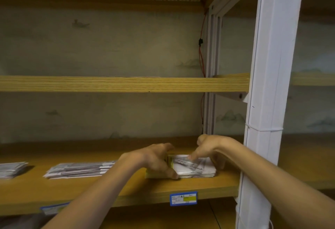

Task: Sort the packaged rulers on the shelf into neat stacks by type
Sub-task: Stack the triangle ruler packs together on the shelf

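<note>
Both hands meet on one stack of white, plastic-wrapped ruler packets with grey print and a yellow edge (194, 168), which lies on the wooden shelf board (190, 186) toward its right end, near the white metal upright post (272, 83). Curled over the stack's left end, the left hand (154, 158) has its fingers (167, 146) bent across the far side and its thumb (172, 174) pressed against the near front edge, so it grips the packets from both sides. From above and behind, the right hand (208, 147) comes down with its fingers (193, 156) bent onto the top packet; motion blur hides whether they pinch that packet or only press on it. The stack sits squarely, its layers roughly flush at the right end.

Left of the held stack, partly hidden behind the left forearm, a second pile of long white and grey ruler packets (79, 170) lies fanned and uneven on the same board. Farther left, well apart, a third pile of similar packets (11, 169) is cut by the picture's edge. A blue-framed price label with a yellow patch (183, 198) is fixed to the board's front lip below the held stack, and another blue label (54, 208) shows to the left behind the forearm. An upper wooden shelf (126, 83) runs across, and a red wire (201, 51) hangs in the back corner.
</note>
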`<state>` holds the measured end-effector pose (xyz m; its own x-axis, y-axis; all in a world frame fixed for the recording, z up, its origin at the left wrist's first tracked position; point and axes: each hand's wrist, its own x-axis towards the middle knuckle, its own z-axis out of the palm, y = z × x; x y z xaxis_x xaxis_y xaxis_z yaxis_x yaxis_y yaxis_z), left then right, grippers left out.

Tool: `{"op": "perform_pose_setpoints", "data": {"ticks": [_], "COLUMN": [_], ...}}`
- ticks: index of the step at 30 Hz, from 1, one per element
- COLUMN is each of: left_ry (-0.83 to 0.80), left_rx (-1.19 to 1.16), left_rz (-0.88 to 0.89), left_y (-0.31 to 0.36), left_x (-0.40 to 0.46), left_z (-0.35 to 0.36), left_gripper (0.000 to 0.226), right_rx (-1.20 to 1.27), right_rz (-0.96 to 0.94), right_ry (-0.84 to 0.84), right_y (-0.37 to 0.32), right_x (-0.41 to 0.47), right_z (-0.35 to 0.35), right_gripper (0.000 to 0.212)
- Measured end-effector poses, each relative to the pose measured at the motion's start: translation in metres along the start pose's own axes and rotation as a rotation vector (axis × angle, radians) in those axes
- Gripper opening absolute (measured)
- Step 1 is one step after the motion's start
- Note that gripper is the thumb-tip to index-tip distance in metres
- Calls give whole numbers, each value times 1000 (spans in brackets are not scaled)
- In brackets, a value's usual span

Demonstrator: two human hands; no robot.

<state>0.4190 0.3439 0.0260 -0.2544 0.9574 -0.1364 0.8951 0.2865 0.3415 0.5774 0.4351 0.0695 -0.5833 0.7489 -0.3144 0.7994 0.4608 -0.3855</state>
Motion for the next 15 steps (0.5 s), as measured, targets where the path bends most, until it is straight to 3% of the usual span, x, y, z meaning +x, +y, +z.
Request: {"op": "perform_pose_setpoints", "data": {"ticks": [5, 9, 13, 15], "left_ry": [-95, -144, -197, -216], "left_rx": [-2, 82, 117, 118], "left_rz": [10, 2, 4, 11], "left_y": [5, 8, 9, 8], "left_x": [9, 17, 21, 22], "left_z": [-4, -5, -8, -10], "left_gripper": [107, 110, 96, 88], "right_rx": [-55, -254, -334, -347], "right_rz": [-62, -93, -117, -138], "right_ry": [-104, -213, -251, -257], "right_y": [6, 1, 0, 2], "right_x": [11, 17, 26, 30], "right_z": [-11, -8, 0, 0], "right_gripper": [99, 112, 110, 97]}}
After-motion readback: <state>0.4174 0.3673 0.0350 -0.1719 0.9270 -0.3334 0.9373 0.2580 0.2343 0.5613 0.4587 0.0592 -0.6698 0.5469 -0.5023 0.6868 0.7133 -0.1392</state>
